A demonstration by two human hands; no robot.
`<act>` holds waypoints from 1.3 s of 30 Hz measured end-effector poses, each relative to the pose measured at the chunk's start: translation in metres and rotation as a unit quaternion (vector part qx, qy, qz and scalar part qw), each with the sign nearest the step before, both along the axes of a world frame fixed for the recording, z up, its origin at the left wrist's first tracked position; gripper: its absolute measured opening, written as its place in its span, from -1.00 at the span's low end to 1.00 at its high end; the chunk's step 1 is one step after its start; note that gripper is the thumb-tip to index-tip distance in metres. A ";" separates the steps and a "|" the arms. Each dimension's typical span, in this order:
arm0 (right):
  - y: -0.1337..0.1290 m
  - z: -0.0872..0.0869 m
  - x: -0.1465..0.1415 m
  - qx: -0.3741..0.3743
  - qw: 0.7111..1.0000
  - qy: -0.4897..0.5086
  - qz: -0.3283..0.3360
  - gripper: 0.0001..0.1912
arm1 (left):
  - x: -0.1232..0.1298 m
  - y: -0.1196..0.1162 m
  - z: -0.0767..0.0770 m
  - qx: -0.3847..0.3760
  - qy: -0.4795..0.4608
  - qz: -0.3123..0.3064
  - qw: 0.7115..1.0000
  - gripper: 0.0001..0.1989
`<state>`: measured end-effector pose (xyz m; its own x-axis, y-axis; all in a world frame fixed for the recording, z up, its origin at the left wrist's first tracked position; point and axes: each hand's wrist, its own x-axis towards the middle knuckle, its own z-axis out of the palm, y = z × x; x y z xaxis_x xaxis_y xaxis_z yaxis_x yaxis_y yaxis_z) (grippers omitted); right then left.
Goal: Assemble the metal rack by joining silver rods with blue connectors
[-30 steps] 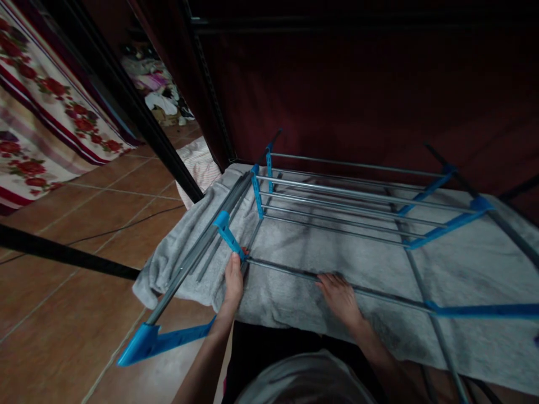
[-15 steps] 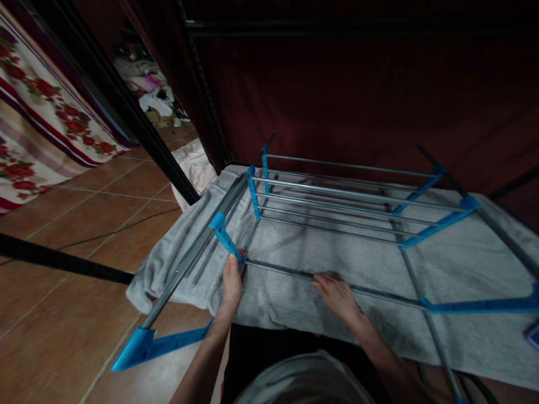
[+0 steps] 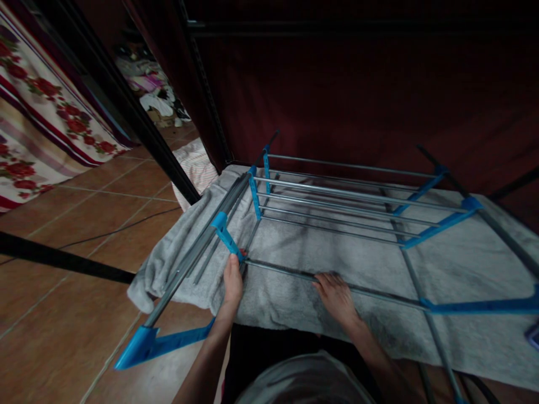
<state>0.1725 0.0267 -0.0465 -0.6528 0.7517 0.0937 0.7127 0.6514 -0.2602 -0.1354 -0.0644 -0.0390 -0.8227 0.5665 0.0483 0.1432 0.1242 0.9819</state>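
A metal rack with blue plastic brackets lies on a grey blanket point(image 3: 290, 311), its rods running left to right. My left hand point(image 3: 233, 278) is closed around the lower end of a blue bracket point(image 3: 226, 235), where the nearest rod point(image 3: 278, 268) meets it. My right hand point(image 3: 336, 294) has its fingers wrapped over the middle of that same rod. Beyond my hands, several thinner rods point(image 3: 337, 193) span between blue end pieces. Another blue bracket point(image 3: 480, 306) joins the rod's right end. My left fingertips are mostly hidden behind the bracket.
Loose grey tubes point(image 3: 202, 241) lie along the left side of the blanket. A blue corner piece point(image 3: 138, 348) sticks out over the tiled floor point(image 3: 101, 224). Black frame posts point(image 3: 67, 259) stand at the left, a dark red panel point(image 3: 337, 101) behind. A phone-like object point(image 3: 533, 335) lies far right.
Both hands keep their places on the rack. The view has shifted very slightly; nothing else visibly differs.
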 end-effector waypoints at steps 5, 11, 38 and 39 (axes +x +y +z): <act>-0.003 -0.003 0.004 0.024 0.999 0.025 0.003 -0.66 | 0.000 0.000 0.000 -0.001 0.008 0.006 1.000 -0.35; -0.005 -0.009 0.011 0.064 0.997 0.038 -0.013 -0.71 | 0.001 -0.001 -0.001 -0.006 0.029 0.002 1.000 -0.39; -0.004 -0.014 0.011 0.111 0.991 0.074 0.000 -0.77 | -0.002 -0.001 -0.008 -0.013 0.044 0.003 0.999 -0.41; -0.004 -0.015 0.011 0.114 0.991 0.075 -0.001 -0.77 | -0.002 -0.001 -0.007 -0.014 0.044 0.006 0.999 -0.42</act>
